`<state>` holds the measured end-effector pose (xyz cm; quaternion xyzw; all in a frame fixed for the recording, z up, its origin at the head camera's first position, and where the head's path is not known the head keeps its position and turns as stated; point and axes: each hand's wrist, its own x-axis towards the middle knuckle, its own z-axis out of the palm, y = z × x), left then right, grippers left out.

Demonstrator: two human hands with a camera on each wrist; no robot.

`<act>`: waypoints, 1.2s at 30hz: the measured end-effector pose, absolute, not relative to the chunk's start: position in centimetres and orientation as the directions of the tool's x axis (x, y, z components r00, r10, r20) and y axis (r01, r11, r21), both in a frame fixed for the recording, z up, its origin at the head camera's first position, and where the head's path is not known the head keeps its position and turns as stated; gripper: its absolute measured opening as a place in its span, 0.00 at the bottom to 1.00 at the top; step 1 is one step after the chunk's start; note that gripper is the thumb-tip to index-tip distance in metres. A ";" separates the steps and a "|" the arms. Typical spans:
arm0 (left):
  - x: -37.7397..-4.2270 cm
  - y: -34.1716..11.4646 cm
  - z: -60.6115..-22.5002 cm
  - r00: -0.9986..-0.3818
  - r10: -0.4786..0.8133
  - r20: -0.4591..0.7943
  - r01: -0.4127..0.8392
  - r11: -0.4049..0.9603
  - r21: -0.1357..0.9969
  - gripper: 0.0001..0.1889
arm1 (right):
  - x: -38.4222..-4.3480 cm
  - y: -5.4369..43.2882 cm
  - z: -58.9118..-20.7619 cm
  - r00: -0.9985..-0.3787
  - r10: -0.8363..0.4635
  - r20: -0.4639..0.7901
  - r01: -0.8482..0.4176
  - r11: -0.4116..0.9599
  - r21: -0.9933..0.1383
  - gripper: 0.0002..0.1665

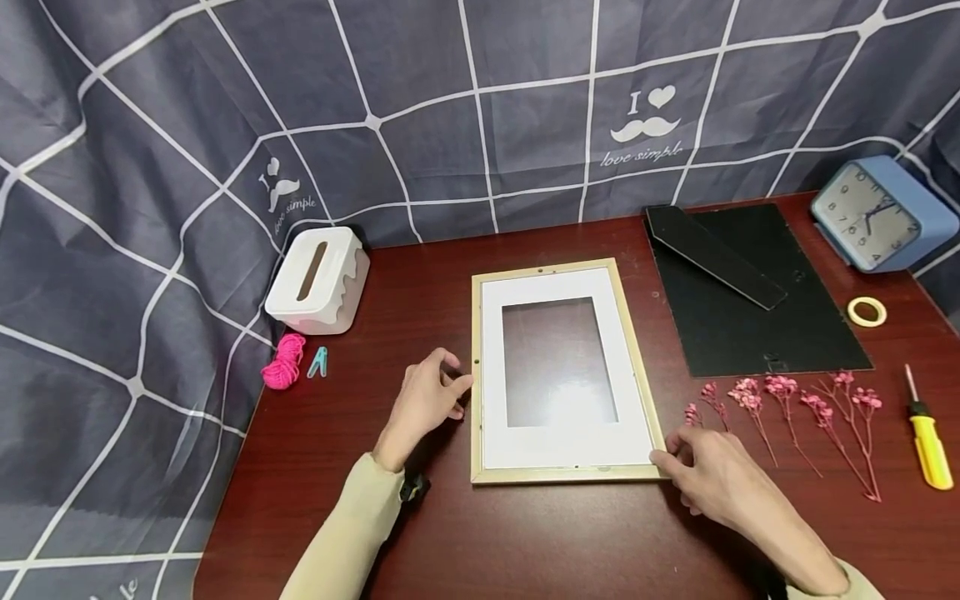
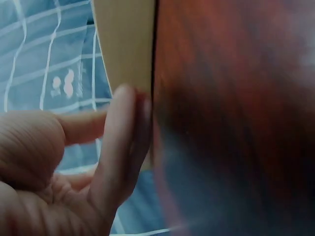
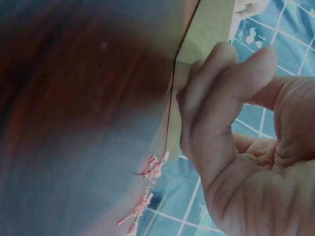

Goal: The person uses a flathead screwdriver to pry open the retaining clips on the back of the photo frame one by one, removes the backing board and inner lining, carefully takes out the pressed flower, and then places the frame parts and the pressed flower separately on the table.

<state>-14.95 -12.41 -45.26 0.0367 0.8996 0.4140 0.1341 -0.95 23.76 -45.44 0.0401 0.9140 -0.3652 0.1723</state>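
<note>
A light wooden picture frame lies flat on the table, with a white mat around a see-through window inside it. At the frame's left side, my left hand holds the edge with thumb and bent fingers. In the left wrist view, the fingers lie against the frame's outer side, close to the tabletop. My right hand grips the lower right corner, its thumb on the rim and its fingers curled beside it. Pink dried flowers lie just beyond that hand.
A black backing board with its stand lies at the back right. Beside it are a blue clock, a tape roll and a yellow screwdriver. A tissue box, pink yarn and a teal clip sit left.
</note>
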 end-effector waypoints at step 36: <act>-8.8 -7.1 -45.0 -0.835 0.532 0.142 0.551 0.799 0.243 0.15 | -1.1 23.7 -45.5 -0.929 -0.053 -0.366 0.222 0.712 -0.666 0.11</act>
